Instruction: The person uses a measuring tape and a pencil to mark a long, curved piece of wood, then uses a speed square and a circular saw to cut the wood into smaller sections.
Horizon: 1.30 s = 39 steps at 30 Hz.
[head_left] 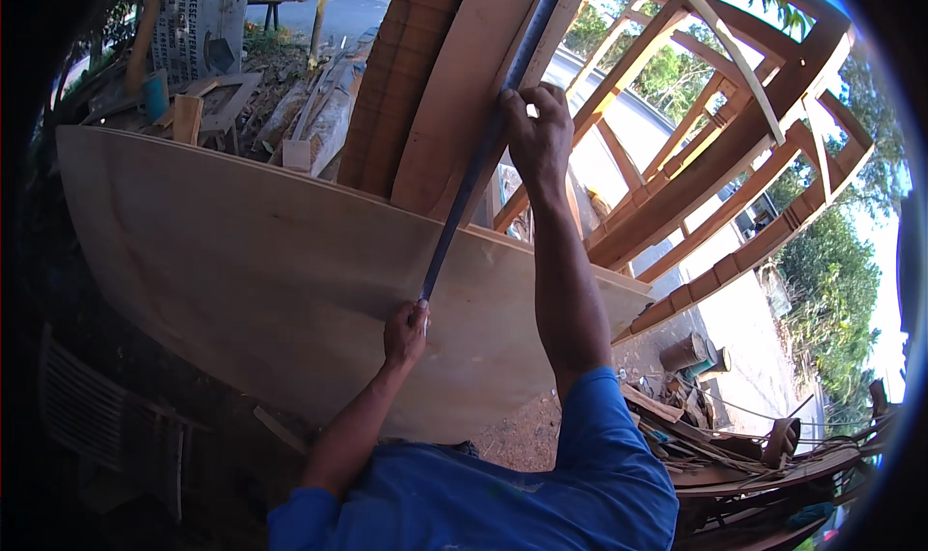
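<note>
My right hand grips a long, narrow blue-grey metal strip, like a ruler or tape blade, high up against a wooden plank in the upper middle. Lower down, my left hand is closed around the strip's bottom end, over the face of a large pale curved plywood panel; a small shiny part at that end is partly hidden by the fingers. The strip runs diagonally between both hands, from the panel up past the planks and out at the top edge.
A curved wooden framework rises at the right. Offcuts and bent strips lie lower right beside buckets. Timber and a printed board stand upper left. A slatted wooden piece sits in shadow lower left.
</note>
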Available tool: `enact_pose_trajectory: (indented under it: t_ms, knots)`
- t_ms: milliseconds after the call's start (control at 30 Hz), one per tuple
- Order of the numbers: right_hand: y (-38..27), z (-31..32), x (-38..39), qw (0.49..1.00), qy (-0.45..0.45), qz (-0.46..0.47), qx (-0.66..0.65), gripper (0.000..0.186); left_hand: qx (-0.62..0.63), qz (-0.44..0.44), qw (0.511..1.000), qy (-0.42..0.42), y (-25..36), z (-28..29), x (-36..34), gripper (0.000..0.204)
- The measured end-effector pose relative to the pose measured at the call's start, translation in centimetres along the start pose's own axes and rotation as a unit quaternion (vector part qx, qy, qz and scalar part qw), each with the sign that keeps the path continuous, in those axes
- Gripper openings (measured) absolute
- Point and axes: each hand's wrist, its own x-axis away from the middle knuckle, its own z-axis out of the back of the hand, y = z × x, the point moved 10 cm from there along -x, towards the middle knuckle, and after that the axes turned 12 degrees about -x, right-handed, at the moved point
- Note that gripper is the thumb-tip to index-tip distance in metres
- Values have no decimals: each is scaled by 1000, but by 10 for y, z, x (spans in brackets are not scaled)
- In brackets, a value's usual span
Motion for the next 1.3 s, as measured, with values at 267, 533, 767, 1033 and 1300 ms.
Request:
enact_pose_trajectory:
  t_ms: [267, 533, 767, 1033, 1300]
  knots:
    - [-3, -8, 22, 999, -10, 4, -43, 21, 46, 13, 999, -1, -58, -10, 6, 40]
    - [5, -11, 11, 999, -17, -25, -44, 24, 15, 6, 1000, 12, -44, -4, -9, 36]
    - [0, -9, 10, 999, -7, -15, -43, 22, 25, -17, 999, 26, -33, 6, -9, 32]
    - [8, -11, 15, 1000, 9, -10, -12, 26, 15, -23, 999, 30, -43, 0, -4, 33]
    - [18, -11, 3, 998, -2, -9, 65, 34, -5, 16, 1000, 22, -25, 6, -8, 43]
